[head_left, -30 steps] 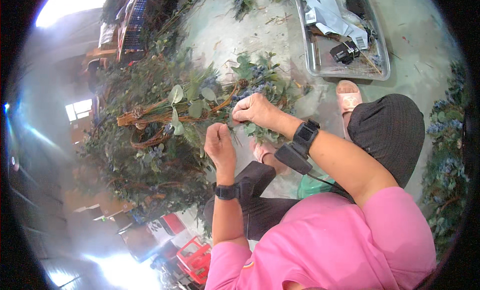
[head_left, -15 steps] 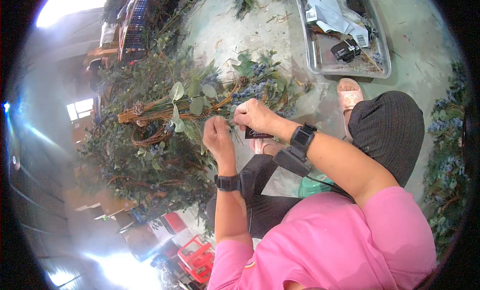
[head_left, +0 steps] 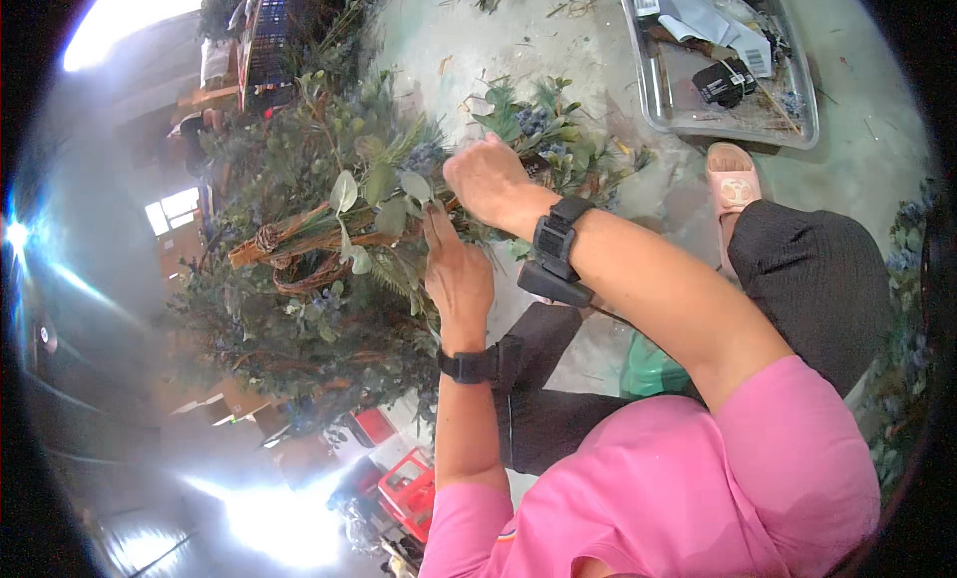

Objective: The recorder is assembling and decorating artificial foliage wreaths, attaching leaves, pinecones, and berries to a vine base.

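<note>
A spray of artificial greenery [head_left: 299, 237] lies crosswise before me, with its bundled brown stems at the left. A pine cone [head_left: 267, 239] sits on the stems, and round pale-green leaves [head_left: 344, 191] stand up near the middle. Blue berries [head_left: 533, 120] show among leaves at its right end. My left hand [head_left: 461, 279] is at the middle of the spray, fingers drawn together on the stems, thumb hidden. My right hand [head_left: 493, 184] is closed just right of it, over the stems; its fingertips are hidden. Something small and dark [head_left: 536, 165] shows beyond its knuckles.
A heap of similar greenery [head_left: 329, 349] spreads beneath and left of the spray. A clear plastic bin [head_left: 812, 130] with packets and a black bundle stands at the far right. More greenery [head_left: 902, 269] lies along the right edge. A red plastic stool [head_left: 409, 488] stands at lower left.
My right hand has risen and turned, knuckles now up. The left has shifted slightly right, its fingers straighter on the stems. The black card that hung below my right hand no longer shows there.
</note>
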A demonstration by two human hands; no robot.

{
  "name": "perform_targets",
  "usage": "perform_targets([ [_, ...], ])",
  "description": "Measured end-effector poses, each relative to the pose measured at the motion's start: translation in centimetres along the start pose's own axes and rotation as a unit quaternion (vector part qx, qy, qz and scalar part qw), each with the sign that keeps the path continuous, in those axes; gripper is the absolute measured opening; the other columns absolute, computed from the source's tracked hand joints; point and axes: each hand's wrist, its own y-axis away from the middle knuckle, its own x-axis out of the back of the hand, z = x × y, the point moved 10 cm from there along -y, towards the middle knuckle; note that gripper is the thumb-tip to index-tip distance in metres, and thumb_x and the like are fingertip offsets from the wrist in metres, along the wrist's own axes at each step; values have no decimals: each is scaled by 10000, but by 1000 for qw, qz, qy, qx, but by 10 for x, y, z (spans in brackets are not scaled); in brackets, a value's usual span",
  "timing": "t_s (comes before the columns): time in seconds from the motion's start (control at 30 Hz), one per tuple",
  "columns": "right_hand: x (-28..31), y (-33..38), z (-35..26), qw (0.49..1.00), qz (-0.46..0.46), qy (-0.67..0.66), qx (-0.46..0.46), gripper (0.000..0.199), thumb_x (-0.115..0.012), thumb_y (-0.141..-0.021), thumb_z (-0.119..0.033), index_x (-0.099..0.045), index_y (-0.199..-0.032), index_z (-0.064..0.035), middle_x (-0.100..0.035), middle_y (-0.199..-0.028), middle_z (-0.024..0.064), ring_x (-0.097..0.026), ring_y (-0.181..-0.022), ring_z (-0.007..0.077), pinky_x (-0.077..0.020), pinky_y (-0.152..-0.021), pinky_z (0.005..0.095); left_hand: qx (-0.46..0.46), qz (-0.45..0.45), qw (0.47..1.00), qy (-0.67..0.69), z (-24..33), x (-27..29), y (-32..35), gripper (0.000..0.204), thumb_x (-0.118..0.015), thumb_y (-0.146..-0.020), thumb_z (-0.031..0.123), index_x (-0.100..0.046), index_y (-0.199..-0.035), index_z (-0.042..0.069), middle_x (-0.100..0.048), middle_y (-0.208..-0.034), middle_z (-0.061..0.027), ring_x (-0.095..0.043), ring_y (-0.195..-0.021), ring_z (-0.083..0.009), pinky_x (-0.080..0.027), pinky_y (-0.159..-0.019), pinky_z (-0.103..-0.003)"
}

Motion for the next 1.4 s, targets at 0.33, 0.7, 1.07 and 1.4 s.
perform_targets([
  [0.33,-46,-14,-10,994,-102,-42,25,131,-519,-721,-71,-641,-770,-74,-644,-755,98,-627,-777,247,-484,-668,353,76,-64,985,-138,-37,-13,-30,483,-445,-753,57,-304,-1197,-71,-508,-1002,-279,-553,-805,-411,-459,-649,-466],
  [0.7,-73,-5,-34,984,-107,-143,15,108,-524,-659,-54,-615,-708,-24,-619,-715,172,-617,-707,317,-489,-658,389,81,-44,984,-149,-101,-9,-12,206,-464,-713,55,-477,-894,-42,-552,-795,-265,-525,-775,-444,-411,-681,-503],
  [1.07,-83,5,-71,990,-90,20,103,134,-527,-729,-142,-659,-711,-159,-637,-702,21,-605,-721,213,-403,-635,336,34,-22,996,-82,-93,-20,7,220,-444,-752,96,-497,-910,-48,-542,-838,-281,-502,-810,-444,-385,-684,-500],
  [1.4,-105,12,-61,991,-80,-12,108,103,-536,-761,-128,-634,-730,-136,-621,-728,46,-590,-683,212,-390,-747,368,-36,4,992,-121,-72,-19,5,202,-477,-791,168,-533,-834,-21,-551,-803,-241,-526,-772,-419,-418,-682,-479],
])
